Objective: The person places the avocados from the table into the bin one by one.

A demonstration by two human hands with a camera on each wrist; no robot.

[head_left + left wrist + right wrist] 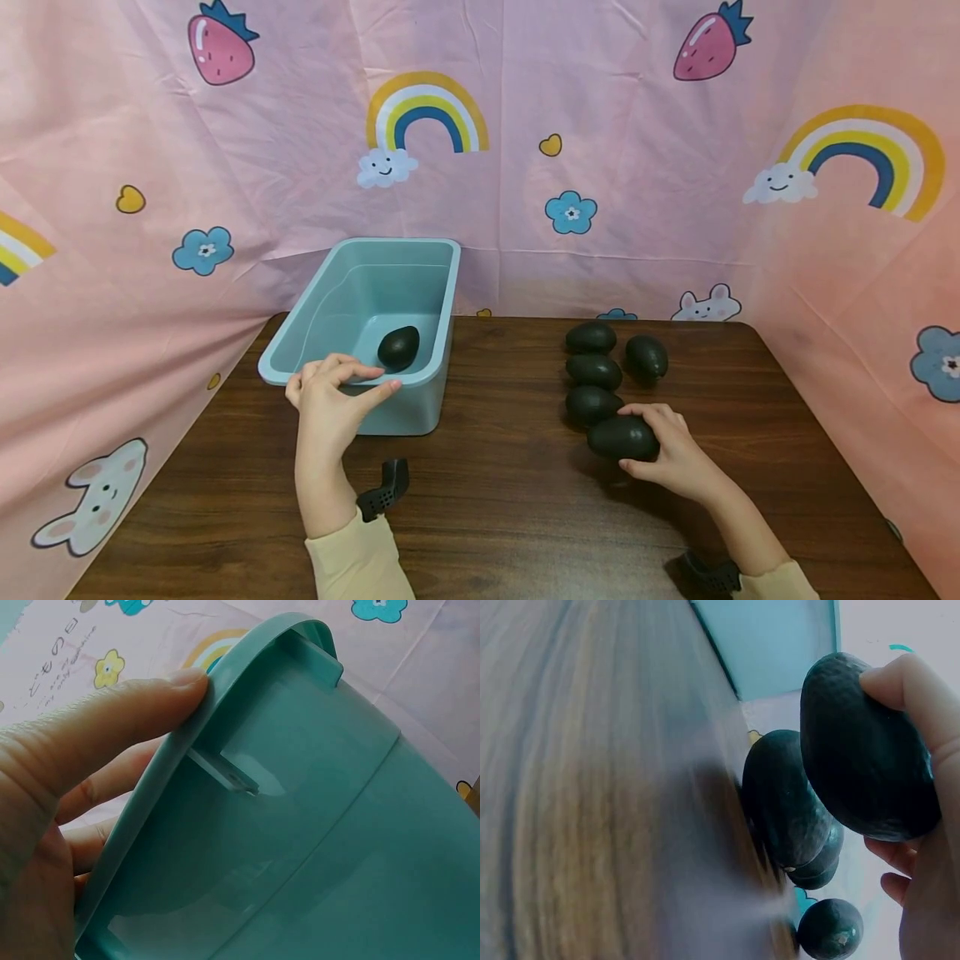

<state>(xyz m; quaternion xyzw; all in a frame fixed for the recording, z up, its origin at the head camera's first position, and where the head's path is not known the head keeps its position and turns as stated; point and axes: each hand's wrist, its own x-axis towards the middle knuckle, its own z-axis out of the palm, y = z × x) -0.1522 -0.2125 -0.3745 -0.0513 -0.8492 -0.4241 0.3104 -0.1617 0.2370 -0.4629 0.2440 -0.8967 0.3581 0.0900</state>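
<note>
My left hand (330,408) holds the front rim of a light blue-green plastic bin (442,358). In the left wrist view its thumb (161,701) lies against the rim (142,784), with the other fingers behind it. A dark avocado (399,348) rests inside the bin near the front. My right hand (675,454) grips another dark avocado (622,438) between thumb and fingers, just above the tabletop. Beyond it, three avocados lie in a column, the nearest one (591,407) close to the held one. A further avocado (647,357) sits to their right.
A dark brown wooden table (510,500) carries everything. Pink printed cloth (510,200) hangs behind it and along both sides. Black wrist mounts are strapped at the left wrist (384,493) and the right wrist (708,575).
</note>
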